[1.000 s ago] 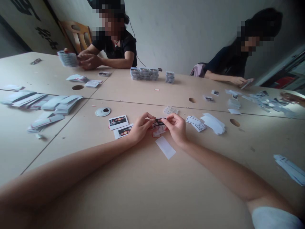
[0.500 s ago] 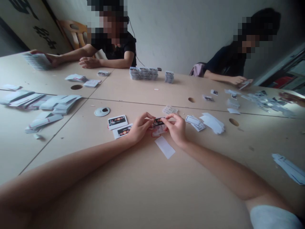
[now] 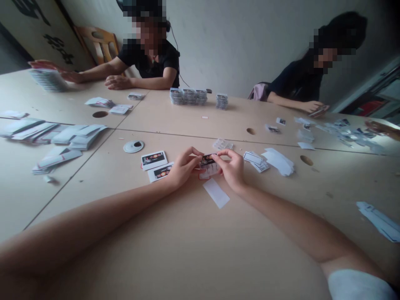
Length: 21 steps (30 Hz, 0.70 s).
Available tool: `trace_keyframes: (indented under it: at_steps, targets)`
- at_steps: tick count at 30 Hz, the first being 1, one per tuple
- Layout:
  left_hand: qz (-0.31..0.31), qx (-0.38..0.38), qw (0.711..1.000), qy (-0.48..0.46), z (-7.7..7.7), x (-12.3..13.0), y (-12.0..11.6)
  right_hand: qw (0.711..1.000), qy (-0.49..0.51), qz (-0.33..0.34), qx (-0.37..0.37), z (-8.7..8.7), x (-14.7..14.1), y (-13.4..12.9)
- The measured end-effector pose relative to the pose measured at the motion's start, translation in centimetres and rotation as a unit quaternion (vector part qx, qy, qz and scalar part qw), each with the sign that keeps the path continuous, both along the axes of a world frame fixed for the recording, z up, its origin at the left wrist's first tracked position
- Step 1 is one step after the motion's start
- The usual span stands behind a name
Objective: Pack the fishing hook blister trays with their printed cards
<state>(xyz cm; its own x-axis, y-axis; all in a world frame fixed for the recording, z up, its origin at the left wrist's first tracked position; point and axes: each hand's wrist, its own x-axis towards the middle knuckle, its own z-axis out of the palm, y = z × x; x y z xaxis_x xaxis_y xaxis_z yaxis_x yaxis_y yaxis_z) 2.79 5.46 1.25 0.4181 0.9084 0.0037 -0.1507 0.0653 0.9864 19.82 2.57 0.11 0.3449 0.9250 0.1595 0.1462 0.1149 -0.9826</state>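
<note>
Between my left hand [image 3: 185,167] and my right hand [image 3: 233,170], a small dark printed card [image 3: 207,158] is pinched by its two sides. Clear plastic [image 3: 210,168] shows at its lower part; whether this is a sleeve or a case I cannot tell. Both hands have fingers and thumbs pressed together on it. A red-edged piece [image 3: 204,176] shows partly below the card. Closer to me lies a white paper slip [image 3: 216,193]. Left of my left hand are two white-bordered picture cards [image 3: 154,158], the lower one partly covered by that hand.
Beyond my hands lies a clear plastic piece [image 3: 223,144]. Framed labels [image 3: 256,160] and white slips [image 3: 278,161] lie to the right, paper stacks [image 3: 59,134] to the left. Stacked cases [image 3: 188,96] stand farther back. Two people sit across the table [image 3: 200,250], handling cards.
My hands and the card stay almost in place. Across the table, the left person's hand has shifted over the stack there; the right person's held item has tilted slightly.
</note>
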Motion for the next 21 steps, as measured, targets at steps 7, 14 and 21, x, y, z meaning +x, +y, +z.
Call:
trace_keyframes:
  at_steps: [7,14,21]
  targets:
    - [-0.003,0.002,1.0,-0.001,-0.11,-0.08,0.0,1.0,0.018,0.002,-0.002,-0.04,0.03,0.16]
    - [-0.002,0.006,1.0,-0.001,0.01,-0.08,0.0,0.999,0.033,0.004,0.014,0.02,-0.03,0.23]
    - [0.001,0.006,1.0,-0.005,0.01,-0.09,0.03,0.998,0.056,0.025,0.027,-0.42,0.25,0.74]
